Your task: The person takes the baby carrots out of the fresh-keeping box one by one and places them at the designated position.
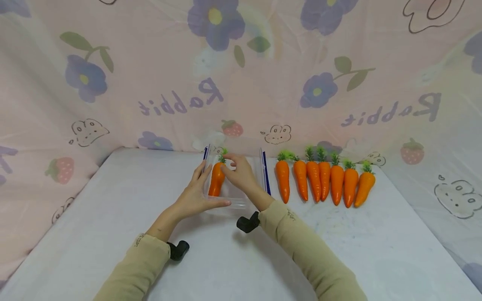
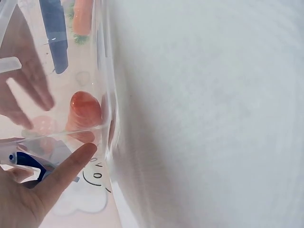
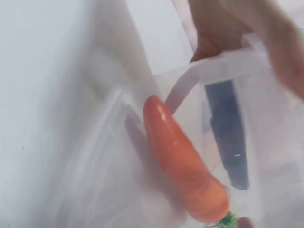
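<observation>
A clear plastic box (image 1: 237, 204) with blue side latches stands at the middle of the table. My left hand (image 1: 193, 198) holds its left front corner, with the thumb along the front wall and the other fingers at the left side. One orange toy carrot (image 1: 216, 179) lies inside along the left wall, green top toward the back; in the right wrist view the same carrot (image 3: 178, 156) shows whole. My right hand (image 1: 241, 173) reaches over the box, its fingers apart and fingertips right at the carrot's leafy end. Through the clear wall, the left wrist view shows these fingers extended.
Several more toy carrots (image 1: 337, 184) lie in a row to the right of the box, tops to the back. A printed cloth (image 1: 241, 83) hangs behind the white table (image 1: 211, 267). Black wrist mounts (image 1: 248, 222) stick out below both sleeves.
</observation>
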